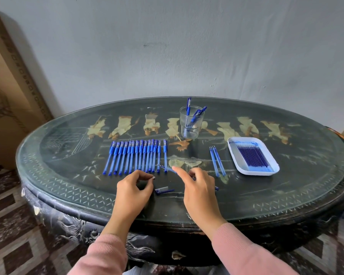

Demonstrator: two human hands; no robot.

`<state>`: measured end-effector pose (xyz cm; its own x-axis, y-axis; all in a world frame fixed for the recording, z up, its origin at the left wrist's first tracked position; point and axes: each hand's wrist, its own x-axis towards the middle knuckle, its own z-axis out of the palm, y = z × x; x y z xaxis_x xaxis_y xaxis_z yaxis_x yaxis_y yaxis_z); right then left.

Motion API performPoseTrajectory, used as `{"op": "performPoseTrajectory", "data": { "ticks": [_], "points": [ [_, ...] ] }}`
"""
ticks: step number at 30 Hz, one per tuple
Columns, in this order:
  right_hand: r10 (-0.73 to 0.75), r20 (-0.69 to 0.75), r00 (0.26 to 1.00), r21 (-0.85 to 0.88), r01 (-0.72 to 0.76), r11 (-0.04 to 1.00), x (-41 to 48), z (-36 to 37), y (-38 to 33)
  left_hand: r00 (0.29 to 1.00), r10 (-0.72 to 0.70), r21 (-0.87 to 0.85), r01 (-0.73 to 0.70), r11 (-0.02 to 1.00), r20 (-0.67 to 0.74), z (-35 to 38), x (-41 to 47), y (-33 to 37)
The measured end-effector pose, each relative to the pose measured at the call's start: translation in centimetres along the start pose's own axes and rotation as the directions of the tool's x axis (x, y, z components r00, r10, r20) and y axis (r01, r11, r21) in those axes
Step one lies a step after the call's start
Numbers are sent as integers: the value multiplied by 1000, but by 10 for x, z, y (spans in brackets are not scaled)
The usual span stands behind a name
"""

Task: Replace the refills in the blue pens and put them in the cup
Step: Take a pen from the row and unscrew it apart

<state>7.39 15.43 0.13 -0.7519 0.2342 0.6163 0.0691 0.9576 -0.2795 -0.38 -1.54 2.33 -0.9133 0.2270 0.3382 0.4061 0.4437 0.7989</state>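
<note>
Refill change judged in hand. Uncapped pen (167,169) gripped by right hand (199,187); cap (163,189) laid on table (266,195) between hands. Left hand (134,188) curled, apart from right; pinched part cannot be told. Next: fresh refill needed from tray (246,138); cup (197,132) at far side.

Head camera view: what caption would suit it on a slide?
The right hand holds an uncapped blue pen, left hand pinches a small part; pen row, refill tray and cup behind.
</note>
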Motion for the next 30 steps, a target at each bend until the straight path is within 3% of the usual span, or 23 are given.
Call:
{"op": "performPoseTrajectory", "data": {
  "ticks": [3, 21, 30],
  "points": [
    [1, -2, 1000, 0, -1, 1000, 0, 0, 0, 1000, -23, -21, 23, 1000, 21, 0, 0, 0],
    [-11, 1, 1000, -10, 11, 1000, 1, 1, 1, 961, 260, 152, -272, 950, 94, 5, 7, -9],
    [-22, 6, 1000, -11, 22, 1000, 1, 0, 0, 976, 167, 110, -183, 977, 140, 4, 7, -8]
  ]
}}
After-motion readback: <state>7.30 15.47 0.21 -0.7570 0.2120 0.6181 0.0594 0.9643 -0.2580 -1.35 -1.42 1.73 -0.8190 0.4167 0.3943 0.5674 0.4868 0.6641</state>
